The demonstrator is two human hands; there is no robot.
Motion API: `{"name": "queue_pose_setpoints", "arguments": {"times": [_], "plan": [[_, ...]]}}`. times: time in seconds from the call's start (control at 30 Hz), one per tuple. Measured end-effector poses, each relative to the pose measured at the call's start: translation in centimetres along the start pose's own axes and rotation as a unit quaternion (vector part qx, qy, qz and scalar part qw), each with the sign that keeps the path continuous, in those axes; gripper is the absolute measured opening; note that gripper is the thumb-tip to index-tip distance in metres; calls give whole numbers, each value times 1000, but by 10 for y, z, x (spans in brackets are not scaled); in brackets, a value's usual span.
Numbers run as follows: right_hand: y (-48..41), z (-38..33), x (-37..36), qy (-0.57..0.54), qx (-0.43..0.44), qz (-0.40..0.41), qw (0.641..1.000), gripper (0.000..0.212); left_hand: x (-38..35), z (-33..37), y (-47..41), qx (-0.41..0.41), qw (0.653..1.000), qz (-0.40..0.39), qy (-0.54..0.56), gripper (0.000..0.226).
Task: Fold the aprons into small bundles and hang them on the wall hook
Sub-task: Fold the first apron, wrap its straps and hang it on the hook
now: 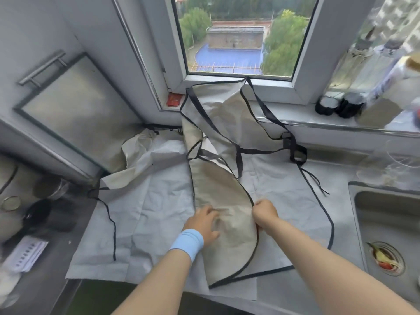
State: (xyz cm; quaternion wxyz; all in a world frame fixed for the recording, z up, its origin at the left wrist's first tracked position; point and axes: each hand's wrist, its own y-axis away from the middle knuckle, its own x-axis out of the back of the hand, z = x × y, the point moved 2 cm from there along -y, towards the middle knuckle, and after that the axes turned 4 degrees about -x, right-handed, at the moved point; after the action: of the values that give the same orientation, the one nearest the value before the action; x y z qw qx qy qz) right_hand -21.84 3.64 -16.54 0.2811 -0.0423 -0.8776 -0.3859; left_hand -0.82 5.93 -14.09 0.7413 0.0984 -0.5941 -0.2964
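A beige apron (222,187) with dark trim lies folded lengthwise on the counter, its bib reaching up to the window sill. Its dark straps (293,146) trail to the right. Under it lie pale grey aprons (147,205), spread flat. My left hand (204,221), with a blue wristband, rests flat on the beige apron's lower part, fingers spread. My right hand (264,212) pinches the trimmed curved edge of the beige apron. No wall hook is in view.
A steel sink (386,214) with food scraps in its drain lies at the right. Dark bottles (338,105) stand on the window sill. A cabinet door with a handle (43,67) is at the left, above jars and dark items (38,214) on the counter.
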Motion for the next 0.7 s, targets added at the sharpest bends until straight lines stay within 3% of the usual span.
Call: {"name": "queue_pose_setpoints", "arguments": {"times": [0.2,0.3,0.4,0.47,0.53,0.63,0.7], "plan": [[37,20,-15,132,63,38,989,35,-22,-1,14,-15,997,-70,-41,75],[53,33,-25,178,39,52,982,28,-31,-10,28,-18,992,-96,-86,71],[82,40,-39,195,-21,-31,980,7,-25,-21,45,-7,991,-96,-90,53],[106,41,-49,239,-55,-110,963,8,-21,-28,55,4,990,-106,-94,46],[119,38,-50,283,-68,-137,947,16,-18,-33,61,16,989,-114,-91,44],[116,24,-39,280,-12,-47,959,25,-11,-35,62,28,992,-113,-45,46],[105,10,-28,258,47,24,965,41,-1,-36,56,26,995,-91,0,44]]}}
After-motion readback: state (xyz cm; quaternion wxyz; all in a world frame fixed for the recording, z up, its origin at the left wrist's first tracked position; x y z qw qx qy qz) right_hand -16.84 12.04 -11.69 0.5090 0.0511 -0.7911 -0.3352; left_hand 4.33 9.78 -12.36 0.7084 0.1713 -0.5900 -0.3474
